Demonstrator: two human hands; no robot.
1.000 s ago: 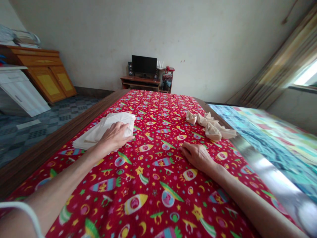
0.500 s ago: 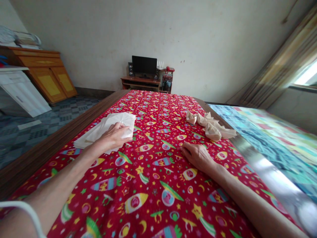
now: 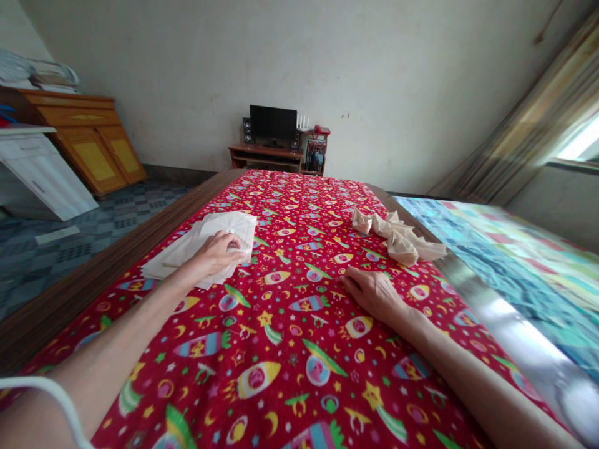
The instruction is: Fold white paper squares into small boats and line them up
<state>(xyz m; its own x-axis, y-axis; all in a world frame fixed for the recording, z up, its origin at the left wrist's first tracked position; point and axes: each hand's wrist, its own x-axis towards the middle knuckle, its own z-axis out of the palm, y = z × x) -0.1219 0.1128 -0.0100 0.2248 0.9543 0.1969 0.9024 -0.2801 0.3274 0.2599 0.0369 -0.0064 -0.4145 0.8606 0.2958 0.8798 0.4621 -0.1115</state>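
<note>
On the left of the red patterned cloth (image 3: pixel 285 312) lies a fanned stack of thin whitish paper sheets (image 3: pixel 182 249). My left hand (image 3: pixel 219 252) rests on the stack, its thumb and bent fingers pinched together at the top sheet near the right edge. My right hand (image 3: pixel 372 290) lies on the cloth with its fingers curled in and nothing visible in them. Just beyond it, towards the right edge, several folded paper boat-like shapes (image 3: pixel 402 246) sit in a cluster, apart from the hand.
The cloth covers a long table with a dark wooden edge (image 3: pixel 116 265). To the right is a bed with a chequered cover (image 3: pixel 491 262). A monitor (image 3: pixel 273 122) on a small desk stands against the far wall. Cabinets (image 3: pixel 93 140) are at the left. A white cable (image 3: pixel 51 390) crosses the lower left.
My left hand has drawn slightly back, and its thumb and fingers have closed in at the top sheet. My right hand and the folded shapes have stayed put.
</note>
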